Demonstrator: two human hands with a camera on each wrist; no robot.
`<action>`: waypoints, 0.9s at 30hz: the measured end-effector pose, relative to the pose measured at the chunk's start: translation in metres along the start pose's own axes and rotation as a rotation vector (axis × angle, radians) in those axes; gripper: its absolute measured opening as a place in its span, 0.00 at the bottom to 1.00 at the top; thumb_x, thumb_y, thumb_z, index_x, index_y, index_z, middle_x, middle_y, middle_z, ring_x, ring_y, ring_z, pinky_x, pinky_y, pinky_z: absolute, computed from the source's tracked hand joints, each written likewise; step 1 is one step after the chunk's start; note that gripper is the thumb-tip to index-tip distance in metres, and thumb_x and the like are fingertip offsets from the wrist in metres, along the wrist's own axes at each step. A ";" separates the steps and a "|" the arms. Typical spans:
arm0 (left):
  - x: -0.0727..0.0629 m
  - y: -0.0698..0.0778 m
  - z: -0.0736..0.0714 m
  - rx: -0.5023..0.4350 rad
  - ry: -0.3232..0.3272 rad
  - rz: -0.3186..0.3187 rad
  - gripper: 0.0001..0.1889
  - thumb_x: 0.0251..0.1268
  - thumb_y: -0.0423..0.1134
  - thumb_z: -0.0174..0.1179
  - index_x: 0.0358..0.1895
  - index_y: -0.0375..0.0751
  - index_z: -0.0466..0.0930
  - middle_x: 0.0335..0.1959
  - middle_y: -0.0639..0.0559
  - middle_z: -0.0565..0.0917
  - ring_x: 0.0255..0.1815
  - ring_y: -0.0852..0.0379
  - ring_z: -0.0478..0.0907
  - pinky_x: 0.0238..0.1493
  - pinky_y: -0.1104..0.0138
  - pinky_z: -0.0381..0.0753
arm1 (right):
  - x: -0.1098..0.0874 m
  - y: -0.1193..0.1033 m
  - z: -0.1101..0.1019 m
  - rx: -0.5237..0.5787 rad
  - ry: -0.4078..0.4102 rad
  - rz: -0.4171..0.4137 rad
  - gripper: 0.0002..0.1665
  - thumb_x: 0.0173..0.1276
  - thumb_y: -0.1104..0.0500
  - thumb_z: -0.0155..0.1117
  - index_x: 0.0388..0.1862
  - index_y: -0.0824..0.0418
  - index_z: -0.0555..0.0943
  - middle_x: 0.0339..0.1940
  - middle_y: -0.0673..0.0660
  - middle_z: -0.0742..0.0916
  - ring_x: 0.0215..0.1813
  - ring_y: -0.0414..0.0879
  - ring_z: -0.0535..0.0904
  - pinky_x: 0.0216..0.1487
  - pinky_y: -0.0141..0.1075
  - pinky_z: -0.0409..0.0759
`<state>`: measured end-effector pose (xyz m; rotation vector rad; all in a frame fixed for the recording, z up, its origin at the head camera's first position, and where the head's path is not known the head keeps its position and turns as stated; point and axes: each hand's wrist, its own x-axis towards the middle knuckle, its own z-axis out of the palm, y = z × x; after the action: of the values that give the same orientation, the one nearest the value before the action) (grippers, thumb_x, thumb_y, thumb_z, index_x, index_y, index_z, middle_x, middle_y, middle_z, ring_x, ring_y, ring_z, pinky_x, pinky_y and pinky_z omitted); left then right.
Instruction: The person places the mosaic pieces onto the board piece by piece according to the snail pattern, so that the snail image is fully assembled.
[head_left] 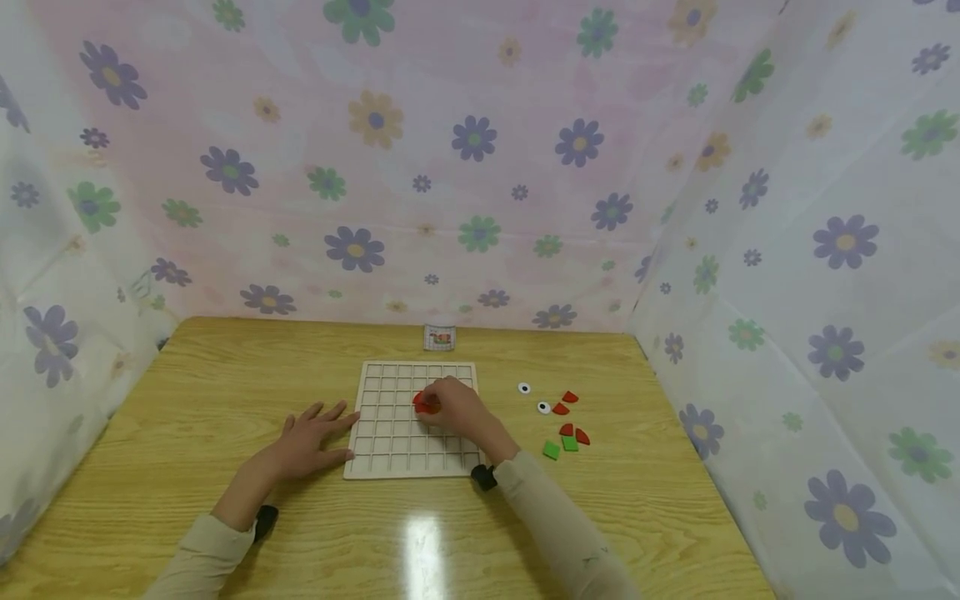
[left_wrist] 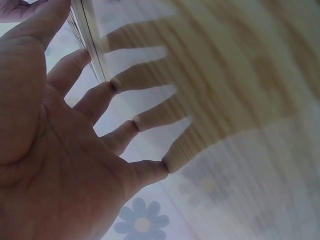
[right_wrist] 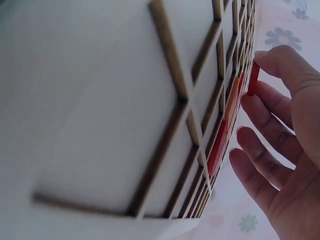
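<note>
A pale wooden board [head_left: 381, 433] divided into small square cells lies on the table. Over its middle, my right hand [head_left: 459, 410] pinches a small red piece [right_wrist: 253, 78] between thumb and fingers. Beneath that hand, a red piece [right_wrist: 217, 148] and an orange piece [right_wrist: 231, 104] sit in the grid; the head view shows red [head_left: 418, 400] beside the fingertips. My left hand [head_left: 303, 443] lies spread on the table, holding nothing, its thumb and index fingertip at the board's left edge. In the left wrist view, the left hand's fingertips [left_wrist: 112, 86] touch the glossy tabletop.
Right of the board lie several red quarter-round pieces [head_left: 582, 437], two green squares [head_left: 551, 450] and two white eye discs [head_left: 524, 388]. A small picture card [head_left: 439, 337] is behind the board. Flowered cloth [head_left: 405, 200] walls the table's back and sides.
</note>
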<state>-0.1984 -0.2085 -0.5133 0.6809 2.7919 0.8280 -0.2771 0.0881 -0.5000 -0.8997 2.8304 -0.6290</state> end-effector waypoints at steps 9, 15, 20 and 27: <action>0.000 -0.002 0.000 -0.003 0.003 -0.009 0.35 0.70 0.54 0.64 0.74 0.40 0.70 0.77 0.30 0.62 0.75 0.17 0.50 0.61 0.18 0.43 | 0.003 -0.005 0.002 -0.040 -0.009 0.000 0.11 0.67 0.52 0.74 0.45 0.54 0.90 0.43 0.49 0.88 0.43 0.42 0.74 0.45 0.33 0.77; 0.000 -0.002 0.001 -0.010 0.004 0.001 0.35 0.69 0.54 0.64 0.74 0.40 0.70 0.77 0.30 0.62 0.75 0.17 0.50 0.60 0.18 0.44 | 0.002 -0.003 0.005 -0.054 -0.007 0.017 0.11 0.67 0.52 0.75 0.44 0.54 0.90 0.40 0.48 0.87 0.42 0.42 0.73 0.42 0.33 0.77; 0.000 -0.001 0.001 0.000 0.002 0.000 0.35 0.69 0.54 0.64 0.74 0.40 0.70 0.77 0.30 0.62 0.75 0.17 0.51 0.60 0.18 0.45 | 0.002 -0.001 0.005 -0.067 0.011 0.029 0.11 0.65 0.51 0.76 0.42 0.55 0.90 0.38 0.48 0.86 0.40 0.41 0.71 0.41 0.32 0.75; 0.000 -0.001 0.001 -0.001 0.002 -0.002 0.35 0.69 0.53 0.65 0.74 0.39 0.70 0.77 0.29 0.62 0.75 0.17 0.51 0.60 0.17 0.44 | 0.002 -0.003 0.003 -0.073 0.021 0.059 0.13 0.63 0.48 0.77 0.39 0.56 0.89 0.36 0.48 0.87 0.39 0.41 0.71 0.38 0.32 0.74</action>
<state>-0.1988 -0.2090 -0.5150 0.6775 2.7935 0.8297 -0.2770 0.0839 -0.5012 -0.8223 2.9038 -0.5351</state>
